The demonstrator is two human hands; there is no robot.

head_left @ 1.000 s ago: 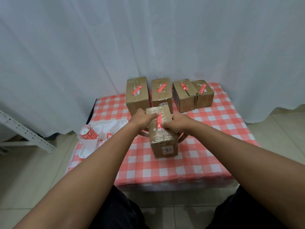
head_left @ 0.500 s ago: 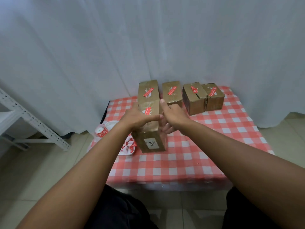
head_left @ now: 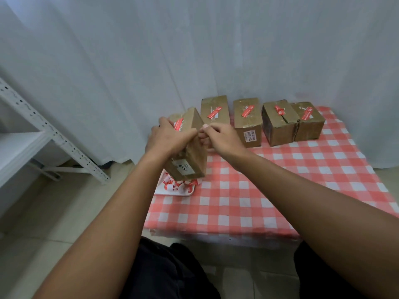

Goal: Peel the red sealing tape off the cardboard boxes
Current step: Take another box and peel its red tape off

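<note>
Left hand (head_left: pixel 167 139): I see it clamped over the top of the brown cardboard box (head_left: pixel 190 154), fingers beside its red tape strip (head_left: pixel 178 124).
Right hand (head_left: pixel 220 138): fingers curled against the box's right edge.
Held box: tilted, lifted above the white tray (head_left: pixel 172 190) of peeled red scraps.
Other boxes (head_left: pixel 248 121): four in a row on the red-checked tablecloth (head_left: pixel 280 190), tape on top.

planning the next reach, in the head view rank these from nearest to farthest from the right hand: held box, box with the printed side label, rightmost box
1. Held box, touching the right hand, on its left.
2. Labelled box, just to the hand's right in the back row.
3. Rightmost box, at the far right end of the row.
</note>
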